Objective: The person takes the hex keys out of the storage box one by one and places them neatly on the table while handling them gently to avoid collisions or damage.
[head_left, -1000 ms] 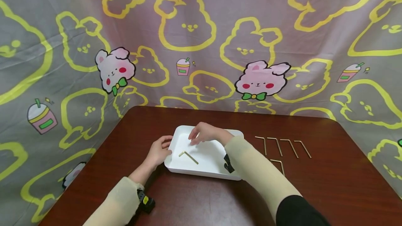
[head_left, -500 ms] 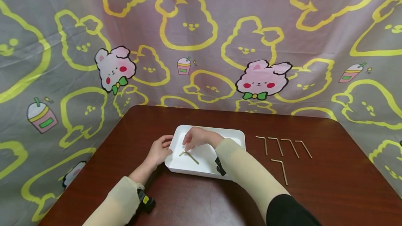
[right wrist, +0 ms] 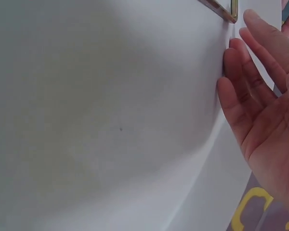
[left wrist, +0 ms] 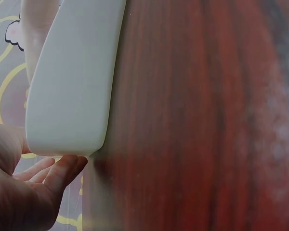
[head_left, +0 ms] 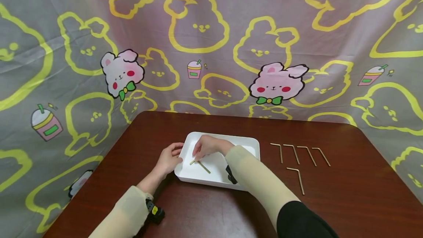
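Observation:
A white tray (head_left: 218,183) sits on the table. My left hand (head_left: 167,160) holds its left end, thumb at the rim; in the left wrist view its fingers (left wrist: 62,171) lie against the outside of the end wall. Inside the tray lies a brass-coloured hex key (head_left: 204,167), bent into an L. My right hand (head_left: 207,146) reaches down into the tray with fingertips at the key's bend. In the right wrist view the thumb tip is close beside the hex key (right wrist: 226,14), and the loosely bent fingers (right wrist: 233,98) show no clear grip on it.
Right of the tray several similar hex keys (head_left: 310,157) lie in a row on the dark wood table (head_left: 251,216). Another hex key (head_left: 300,181) lies in front of them. A patterned cloth (head_left: 148,17) hangs behind and at the left.
My right hand has moved left and down inside the tray to the hex key's bend. My left hand has stayed at the tray's left end.

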`<state>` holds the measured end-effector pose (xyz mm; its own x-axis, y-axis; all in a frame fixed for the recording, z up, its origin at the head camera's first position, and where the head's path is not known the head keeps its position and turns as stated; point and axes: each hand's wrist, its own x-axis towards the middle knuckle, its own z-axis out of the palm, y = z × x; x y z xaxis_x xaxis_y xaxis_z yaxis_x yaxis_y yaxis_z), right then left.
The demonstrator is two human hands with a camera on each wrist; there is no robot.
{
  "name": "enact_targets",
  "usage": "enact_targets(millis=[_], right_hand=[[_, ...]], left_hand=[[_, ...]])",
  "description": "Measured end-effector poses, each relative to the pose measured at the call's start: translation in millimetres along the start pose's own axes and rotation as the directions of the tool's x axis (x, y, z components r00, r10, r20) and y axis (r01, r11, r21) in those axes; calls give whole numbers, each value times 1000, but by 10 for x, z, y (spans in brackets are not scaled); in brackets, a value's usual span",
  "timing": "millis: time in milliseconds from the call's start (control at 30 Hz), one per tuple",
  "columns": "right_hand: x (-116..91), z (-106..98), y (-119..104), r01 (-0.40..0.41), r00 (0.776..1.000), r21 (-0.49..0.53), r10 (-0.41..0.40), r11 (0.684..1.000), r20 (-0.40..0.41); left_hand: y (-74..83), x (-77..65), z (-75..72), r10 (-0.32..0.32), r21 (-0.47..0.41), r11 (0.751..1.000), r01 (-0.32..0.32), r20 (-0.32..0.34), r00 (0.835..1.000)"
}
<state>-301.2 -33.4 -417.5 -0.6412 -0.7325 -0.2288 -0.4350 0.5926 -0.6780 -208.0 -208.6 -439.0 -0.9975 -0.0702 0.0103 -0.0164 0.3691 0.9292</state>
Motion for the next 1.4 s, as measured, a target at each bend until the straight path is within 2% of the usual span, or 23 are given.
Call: enact_targets(millis=[200, 567, 900, 1400], right_hand=[[33, 28, 67, -5, 1000, 40, 5, 999, -13], [74, 50, 43, 22, 1000, -13, -22, 1000, -18], [22, -13, 109, -14, 998, 13, 15, 1000, -57], [55, 6, 174, -13, 995, -67, 6, 998, -103]], left_hand=[[5, 6, 4, -2, -5, 1000, 2, 0, 1000], [19, -3, -9, -9, 8, 1000, 9, -8, 1000], [23, -5, -16, -22, 10, 1000, 22, -1, 1000], [53, -20, -12, -29, 21, 999, 30, -7, 1000]])
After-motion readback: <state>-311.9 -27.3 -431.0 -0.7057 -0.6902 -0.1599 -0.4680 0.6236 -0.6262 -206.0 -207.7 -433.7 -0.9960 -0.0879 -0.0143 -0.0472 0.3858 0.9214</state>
